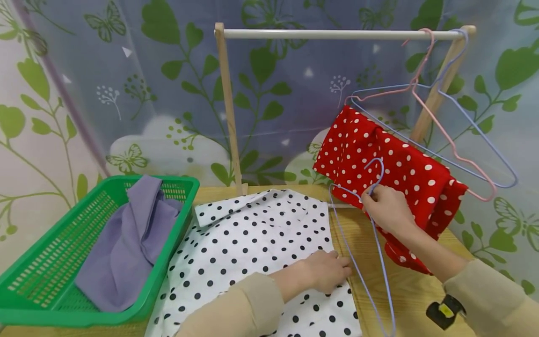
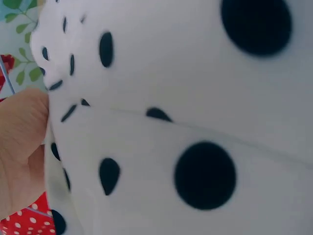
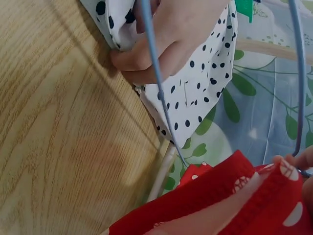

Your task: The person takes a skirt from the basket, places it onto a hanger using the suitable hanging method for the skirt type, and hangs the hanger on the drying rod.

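While the left hand [image 1: 326, 271] grips the right edge of the white cloth with black dots [image 1: 252, 234], the head view shows the right hand [image 1: 387, 208] pinching a blue hanger [image 1: 382, 169] just under its hook. The white cloth lies spread on the wooden table [image 1: 421, 299], between the green basket [image 1: 191, 196] and the hanger. A purple cloth [image 1: 126, 252] sits in the basket. Behind the right hand, a red cloth with white dots [image 1: 358, 145] hangs folded over the pink hanger on the rack bar [image 1: 311, 34], and one more blue hanger hangs there too. In the left wrist view, the white cloth fills most of the space, and part of the left hand shows by its edge, but the fingertips are hidden. In the right wrist view, the left hand's fingers curl at the cloth's edge, with the thin hanger in front of them, and only bits of the right hand show. The white cloth looks soft, light and floppy, so it will likely sag and crease if held at one spot; two spots along a straight edge would be best. The hanger looks thin, light and a bit stiff, maybe slippery, and just below the hook seems a good place to hold it.
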### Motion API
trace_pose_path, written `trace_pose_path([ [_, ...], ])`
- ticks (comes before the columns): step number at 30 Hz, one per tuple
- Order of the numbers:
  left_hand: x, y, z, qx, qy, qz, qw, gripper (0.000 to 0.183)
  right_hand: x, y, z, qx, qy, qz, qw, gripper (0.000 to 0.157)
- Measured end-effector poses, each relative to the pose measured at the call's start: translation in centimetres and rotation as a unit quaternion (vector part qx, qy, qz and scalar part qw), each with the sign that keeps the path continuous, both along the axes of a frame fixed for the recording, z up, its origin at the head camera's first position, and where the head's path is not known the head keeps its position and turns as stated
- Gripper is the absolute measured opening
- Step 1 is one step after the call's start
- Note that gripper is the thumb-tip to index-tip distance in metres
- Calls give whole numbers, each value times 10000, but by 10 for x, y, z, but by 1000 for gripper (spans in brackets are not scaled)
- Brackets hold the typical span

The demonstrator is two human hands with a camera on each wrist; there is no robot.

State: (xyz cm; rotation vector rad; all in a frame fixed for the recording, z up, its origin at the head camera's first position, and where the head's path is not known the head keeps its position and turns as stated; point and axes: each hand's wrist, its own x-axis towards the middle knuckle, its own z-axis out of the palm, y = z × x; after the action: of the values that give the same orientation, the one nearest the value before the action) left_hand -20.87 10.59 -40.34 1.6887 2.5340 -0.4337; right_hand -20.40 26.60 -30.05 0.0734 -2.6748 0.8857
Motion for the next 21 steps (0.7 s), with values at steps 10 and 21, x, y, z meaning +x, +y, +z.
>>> trace_pose_path([
  [10,-14,2,1,-170,159,-3,9997,45,-5,2,-4,558,59,117,9984,26],
  [21,-23,-5,10,-450,200,-194,9986,35,-3,6,-4,632,-127,145,9978,20],
])
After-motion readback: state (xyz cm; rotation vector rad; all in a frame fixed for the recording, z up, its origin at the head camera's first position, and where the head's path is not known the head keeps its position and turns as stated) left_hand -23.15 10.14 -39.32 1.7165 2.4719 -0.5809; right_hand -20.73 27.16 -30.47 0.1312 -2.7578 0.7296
